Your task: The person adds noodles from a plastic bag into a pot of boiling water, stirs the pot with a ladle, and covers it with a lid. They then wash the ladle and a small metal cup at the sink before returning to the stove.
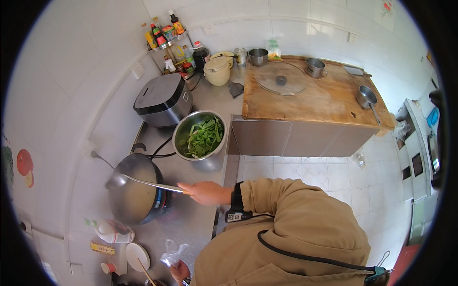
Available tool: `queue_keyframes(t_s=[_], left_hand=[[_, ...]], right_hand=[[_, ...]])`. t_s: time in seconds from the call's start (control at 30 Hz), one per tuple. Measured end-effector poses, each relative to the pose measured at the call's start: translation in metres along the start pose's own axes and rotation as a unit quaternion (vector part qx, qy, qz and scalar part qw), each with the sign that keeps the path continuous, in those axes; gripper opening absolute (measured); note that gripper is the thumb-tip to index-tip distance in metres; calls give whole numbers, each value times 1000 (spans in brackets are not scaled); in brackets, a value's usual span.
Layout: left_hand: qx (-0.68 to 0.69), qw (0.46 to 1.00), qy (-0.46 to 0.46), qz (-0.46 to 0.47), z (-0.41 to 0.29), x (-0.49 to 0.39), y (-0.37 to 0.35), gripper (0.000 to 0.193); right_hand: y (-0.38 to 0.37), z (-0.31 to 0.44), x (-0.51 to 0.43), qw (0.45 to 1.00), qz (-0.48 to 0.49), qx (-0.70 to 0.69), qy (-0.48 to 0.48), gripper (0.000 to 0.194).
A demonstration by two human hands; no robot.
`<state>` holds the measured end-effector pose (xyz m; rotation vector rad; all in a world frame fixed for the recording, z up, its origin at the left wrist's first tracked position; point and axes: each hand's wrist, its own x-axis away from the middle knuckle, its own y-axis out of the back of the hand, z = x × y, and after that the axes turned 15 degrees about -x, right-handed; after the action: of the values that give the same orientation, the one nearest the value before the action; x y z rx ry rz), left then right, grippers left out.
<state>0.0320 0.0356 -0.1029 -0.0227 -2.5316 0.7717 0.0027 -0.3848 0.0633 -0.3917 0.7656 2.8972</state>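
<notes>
My right hand (pixel 207 193) grips the handle of a metal ladle (pixel 154 183). The ladle's bowl is over the far part of a dark wok (pixel 143 163), which holds a cloudy, pale, steaming liquid (pixel 141 196). Steam blurs the wok's far side. Lower in the picture, my left hand (pixel 180 271) is closed on a crumpled clear plastic bag (pixel 173 253) near the counter edge; what the bag holds cannot be made out. To the right of the wok stands a stainless steel bowl (pixel 181 144) of cut leafy greens (pixel 205 137).
A rice cooker (pixel 161 96) sits behind the steel bowl. A white jug (pixel 114 230), a white round dish (pixel 137 256) and a wooden stick (pixel 145 270) are near my left hand. A large wooden board (pixel 322 100) carries a glass lid (pixel 281 78) and metal pots.
</notes>
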Motion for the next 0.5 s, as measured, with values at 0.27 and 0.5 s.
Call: queue_keyframes(t_s=[0.27,0.5], left_hand=[[132,973,-14,-189,32,32,-4,15],[163,979,22,-117,41,27,-14,32]], right_hand=[[4,-8,-14,999,27,-33,23,52],[10,-11,-32,999,48,-12,14,53]])
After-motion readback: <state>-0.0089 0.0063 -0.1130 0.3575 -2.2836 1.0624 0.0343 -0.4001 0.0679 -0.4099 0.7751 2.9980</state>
